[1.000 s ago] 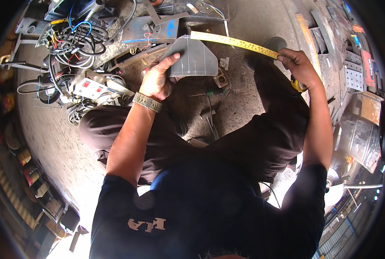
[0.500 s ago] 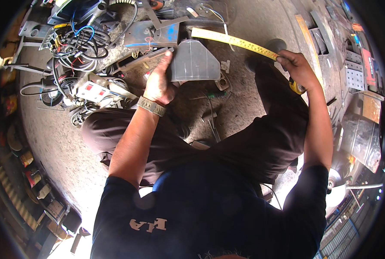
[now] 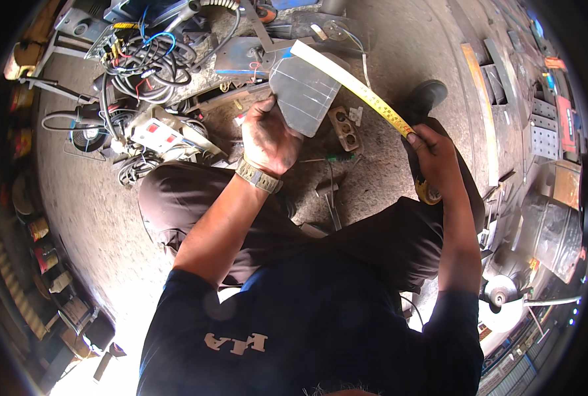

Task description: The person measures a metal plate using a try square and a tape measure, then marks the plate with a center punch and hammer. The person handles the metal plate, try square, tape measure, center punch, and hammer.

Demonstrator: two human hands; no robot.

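Showing as a rough grey-brown floor (image 3: pixel 399 56), the work surface is bright at the lower left and shaded elsewhere. The room is cluttered: a tangle of dark cables (image 3: pixel 155 76) lies at the upper left, near a pale box with red squares (image 3: pixel 157 134); a wooden strip (image 3: pixel 481 112) and a perforated metal sheet (image 3: pixel 545 125) lie at the right.

Count: one dark flat plate (image 3: pixel 304 92) with cut corners and several pale marked lines; one yellow tape measure (image 3: pixel 368 94), blade extended; one socket block (image 3: pixel 344 129) on the floor, beyond the plate's right side; one wristwatch (image 3: pixel 260 176), on the left wrist; two hands.

The left hand (image 3: pixel 267 140) holds the plate above the floor, tilted, thumb (image 3: pixel 261 106) at its left edge; the other fingers are largely hidden beneath. The blade's free end overlaps the plate's far right edge; contact cannot be told. The right hand (image 3: pixel 432 153) pinches the blade narrowly between thumb and forefinger. The tape case (image 3: pixel 428 192) shows below that hand; the remaining fingers' grip on it cannot be told.
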